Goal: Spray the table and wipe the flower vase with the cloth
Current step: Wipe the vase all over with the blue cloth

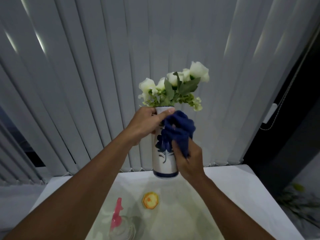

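Note:
A tall white vase (163, 163) with a blue flower pattern and a blue band at its foot is held up above the table (216, 196). White flowers (173, 84) with green leaves stand in it. My left hand (147, 123) is wrapped around the vase's neck, thumb across the front. My right hand (188, 158) clutches a bunched dark blue cloth (178, 130) and presses it against the vase's right upper side. A clear spray bottle (121, 226) with a pink trigger head stands on the table near my left forearm.
A small round yellow and orange object (150, 200) lies on the white table below the vase. Grey vertical blinds (103, 66) hang right behind the table. A dark window frame (285, 135) and a patterned surface (297, 201) are at the right.

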`<action>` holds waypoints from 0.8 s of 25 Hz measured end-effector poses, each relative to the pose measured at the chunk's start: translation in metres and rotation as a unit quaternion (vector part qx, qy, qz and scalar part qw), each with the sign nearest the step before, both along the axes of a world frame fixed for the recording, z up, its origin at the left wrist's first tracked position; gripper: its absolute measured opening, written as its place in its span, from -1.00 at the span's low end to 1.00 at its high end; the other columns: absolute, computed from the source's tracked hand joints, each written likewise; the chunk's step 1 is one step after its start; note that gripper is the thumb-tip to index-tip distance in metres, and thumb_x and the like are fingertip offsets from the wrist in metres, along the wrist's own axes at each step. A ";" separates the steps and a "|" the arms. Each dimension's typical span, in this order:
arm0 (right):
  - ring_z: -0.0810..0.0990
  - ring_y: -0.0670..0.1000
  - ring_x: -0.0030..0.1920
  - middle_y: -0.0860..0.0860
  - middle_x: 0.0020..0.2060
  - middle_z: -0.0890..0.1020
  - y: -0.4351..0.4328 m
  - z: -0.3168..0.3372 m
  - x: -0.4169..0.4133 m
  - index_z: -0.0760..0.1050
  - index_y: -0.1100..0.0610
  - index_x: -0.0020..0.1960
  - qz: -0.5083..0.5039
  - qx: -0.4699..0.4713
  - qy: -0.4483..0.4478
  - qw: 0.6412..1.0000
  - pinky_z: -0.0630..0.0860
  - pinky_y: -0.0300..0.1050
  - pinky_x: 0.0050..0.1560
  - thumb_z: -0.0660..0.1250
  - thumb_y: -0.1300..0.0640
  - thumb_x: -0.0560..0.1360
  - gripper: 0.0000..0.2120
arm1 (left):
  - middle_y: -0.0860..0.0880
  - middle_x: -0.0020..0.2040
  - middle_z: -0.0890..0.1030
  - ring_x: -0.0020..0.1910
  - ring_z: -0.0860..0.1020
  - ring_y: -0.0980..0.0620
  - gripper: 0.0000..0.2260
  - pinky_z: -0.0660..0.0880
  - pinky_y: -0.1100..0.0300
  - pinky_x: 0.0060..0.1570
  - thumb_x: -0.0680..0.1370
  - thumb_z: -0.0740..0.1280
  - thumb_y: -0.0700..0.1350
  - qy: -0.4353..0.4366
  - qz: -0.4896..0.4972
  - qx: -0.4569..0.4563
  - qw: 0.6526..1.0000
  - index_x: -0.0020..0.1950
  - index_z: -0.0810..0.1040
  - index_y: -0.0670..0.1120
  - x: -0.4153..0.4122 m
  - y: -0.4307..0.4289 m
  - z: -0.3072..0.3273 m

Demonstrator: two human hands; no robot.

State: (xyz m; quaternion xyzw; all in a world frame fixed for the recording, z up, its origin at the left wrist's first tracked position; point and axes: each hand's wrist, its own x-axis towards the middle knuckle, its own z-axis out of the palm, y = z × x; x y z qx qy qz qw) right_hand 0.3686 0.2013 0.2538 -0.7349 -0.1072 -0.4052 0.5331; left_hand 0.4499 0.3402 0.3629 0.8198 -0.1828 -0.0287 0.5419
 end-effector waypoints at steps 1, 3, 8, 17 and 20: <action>0.59 -0.30 -0.28 -0.27 -0.32 0.63 0.001 0.012 0.006 0.59 0.16 -0.05 0.021 0.051 0.051 0.997 0.45 -0.48 -0.18 0.32 0.14 0.62 -0.87 | -0.04 -0.17 0.76 -0.17 0.72 -0.03 -0.67 0.66 0.01 -0.17 0.54 0.40 0.21 0.002 -0.007 -0.011 1.000 -0.07 0.72 -0.05 -0.002 0.001 0.002; 0.66 -0.19 -0.26 -0.15 -0.31 0.71 0.000 0.019 0.009 0.62 0.09 -0.11 0.057 0.157 0.157 0.973 0.55 -0.33 -0.21 0.32 0.09 0.62 -0.82 | 0.10 -0.31 0.71 -0.32 0.67 0.16 -0.74 0.60 0.23 -0.32 0.58 0.40 0.14 0.009 -0.027 -0.040 0.999 -0.13 0.68 -0.02 -0.005 0.005 0.006; 0.65 0.16 -0.03 0.29 0.07 0.69 0.014 -0.021 -0.017 0.68 0.04 0.09 0.164 0.413 0.306 0.842 0.48 0.08 -0.04 0.35 -0.12 0.50 -0.69 | 0.16 -0.43 0.65 -0.46 0.58 0.28 -0.75 0.50 0.39 -0.44 0.59 0.40 0.08 0.020 -0.053 -0.057 0.997 -0.23 0.61 -0.01 -0.004 0.015 0.013; 0.58 0.21 0.14 0.18 0.16 0.69 0.039 -0.022 -0.030 0.59 0.15 0.26 0.208 0.609 0.244 0.726 0.44 0.07 0.06 0.13 -0.04 0.65 -0.62 | 0.04 -0.03 0.73 -0.03 0.70 0.07 -0.76 0.62 0.18 -0.04 0.59 0.34 0.20 0.061 -0.002 -0.070 0.996 0.04 0.62 0.05 -0.007 0.001 -0.004; 0.57 0.03 -0.22 0.07 -0.16 0.71 0.050 -0.019 -0.034 0.62 0.15 0.08 0.103 0.511 0.247 0.817 0.42 -0.08 -0.28 0.20 -0.13 0.62 -0.62 | -0.01 -0.01 0.74 0.01 0.71 -0.02 -0.68 0.64 0.00 0.14 0.57 0.34 0.24 0.050 0.031 -0.059 0.997 0.05 0.65 0.02 -0.004 -0.005 -0.004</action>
